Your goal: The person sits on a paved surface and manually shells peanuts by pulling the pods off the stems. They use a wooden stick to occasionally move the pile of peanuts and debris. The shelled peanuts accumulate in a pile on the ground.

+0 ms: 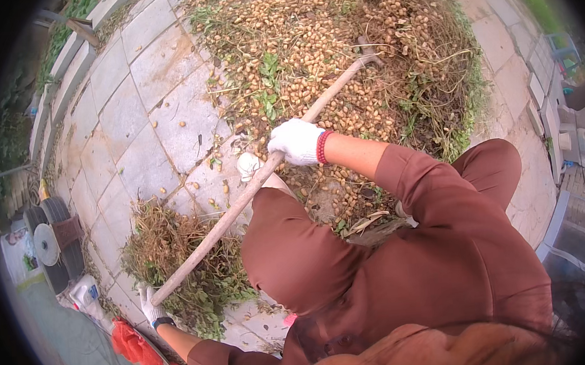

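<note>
My right hand [297, 141], in a white knit glove, grips a long wooden pole [224, 220] near its middle. The pole's far end splits like a fork and rests at the edge of a heap of peanuts in their shells [305, 75]. At the pole's near end is my gloved left hand [151, 303], with some fingers extended. Whether it grips the pole is not plain. Beside that hand lies a bundle of uprooted peanut plants [181, 261], under the pole. More peanut plants, pods still attached [427, 66], are piled at the heap's right side.
Grey stone paving [140, 152] with scattered pods surrounds the heap. At left are black wheels [58, 244], a white jug [84, 292] and a red cloth [136, 346]. My bent left knee [298, 258] is close to the pole. Low stone edging [68, 71] borders the paving.
</note>
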{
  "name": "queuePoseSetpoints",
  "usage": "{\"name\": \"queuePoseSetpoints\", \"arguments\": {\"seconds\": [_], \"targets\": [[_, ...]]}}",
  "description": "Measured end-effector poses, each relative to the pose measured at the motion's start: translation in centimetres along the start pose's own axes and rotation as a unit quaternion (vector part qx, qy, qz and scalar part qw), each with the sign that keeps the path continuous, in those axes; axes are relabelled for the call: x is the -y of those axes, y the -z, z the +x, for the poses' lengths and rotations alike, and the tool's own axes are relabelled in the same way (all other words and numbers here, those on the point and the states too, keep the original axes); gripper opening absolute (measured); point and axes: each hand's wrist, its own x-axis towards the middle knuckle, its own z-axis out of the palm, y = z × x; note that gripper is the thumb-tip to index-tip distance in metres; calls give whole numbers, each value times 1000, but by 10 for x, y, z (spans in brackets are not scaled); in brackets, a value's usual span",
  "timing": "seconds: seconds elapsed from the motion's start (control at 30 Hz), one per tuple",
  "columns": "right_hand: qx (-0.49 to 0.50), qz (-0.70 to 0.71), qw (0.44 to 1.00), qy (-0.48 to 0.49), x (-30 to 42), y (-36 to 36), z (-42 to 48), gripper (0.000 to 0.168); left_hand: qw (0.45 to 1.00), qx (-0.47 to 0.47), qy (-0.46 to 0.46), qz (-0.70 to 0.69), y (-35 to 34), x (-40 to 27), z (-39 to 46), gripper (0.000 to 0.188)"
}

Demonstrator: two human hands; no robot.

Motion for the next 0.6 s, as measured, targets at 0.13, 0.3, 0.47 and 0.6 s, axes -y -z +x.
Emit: {"name": "queuePoseSetpoints", "arguments": {"seconds": [0.13, 0.3, 0.47, 0.6], "targets": [[-3, -56, 997, -56, 9, 2, -8, 14, 988, 5, -126, 87, -107, -108, -67, 54], [-15, 48, 998, -32, 0, -2, -30, 21, 872, 278, -66, 397, -158, -93, -111, 66], [-212, 45, 956, -200, -73, 35, -131, 23, 788, 367, -46, 492, -246, -73, -129, 85], [-415, 37, 661, -624, -173, 60, -263, 31, 728, 321, 13, 606, -249, 16, -57, 82]]}}
